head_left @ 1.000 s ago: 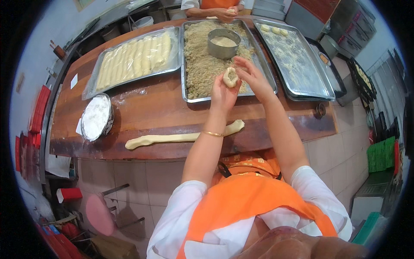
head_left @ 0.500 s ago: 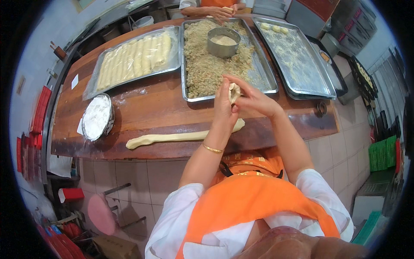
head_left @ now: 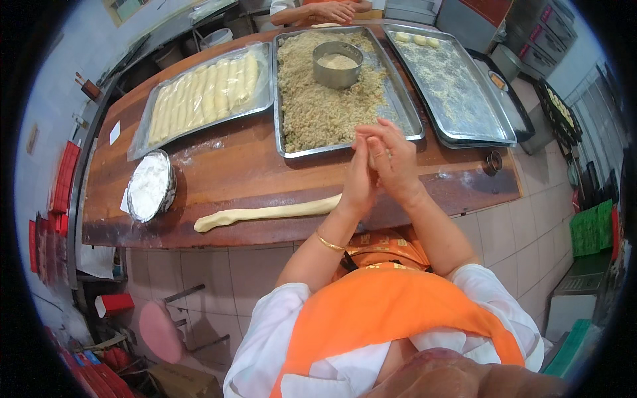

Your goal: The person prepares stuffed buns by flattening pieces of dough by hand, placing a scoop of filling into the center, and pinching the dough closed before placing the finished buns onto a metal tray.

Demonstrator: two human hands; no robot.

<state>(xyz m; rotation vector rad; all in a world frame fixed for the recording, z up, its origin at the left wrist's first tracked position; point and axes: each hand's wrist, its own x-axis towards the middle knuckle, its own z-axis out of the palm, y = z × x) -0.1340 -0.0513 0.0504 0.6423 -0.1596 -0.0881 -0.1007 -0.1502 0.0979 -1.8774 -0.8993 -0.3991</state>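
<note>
My left hand [head_left: 359, 179] and my right hand [head_left: 396, 162] are pressed together just in front of the filling tray, closed round a small piece of dough. The dough is almost wholly hidden between my palms and fingers. Under my left forearm, a long pale dough rope [head_left: 272, 214] lies along the table's near edge. Beyond my hands stands a metal tray [head_left: 402, 103] spread with crumbly, brownish filling [head_left: 315, 116]. A round metal container [head_left: 338, 79] with pale, powdery contents rests on that filling.
Dough rolls [head_left: 206, 96] lie under plastic on the left tray. A bowl of white flour [head_left: 148, 186] stands near the left edge. The flour-dusted right tray [head_left: 464, 93] bears three dough balls [head_left: 418, 40]. A small metal ring [head_left: 494, 161] sits nearby. A co-worker's hands [head_left: 335, 11] are opposite.
My hands have closed together over the dough piece, whose open hollow showed before. They have moved slightly right and nearer to me.
</note>
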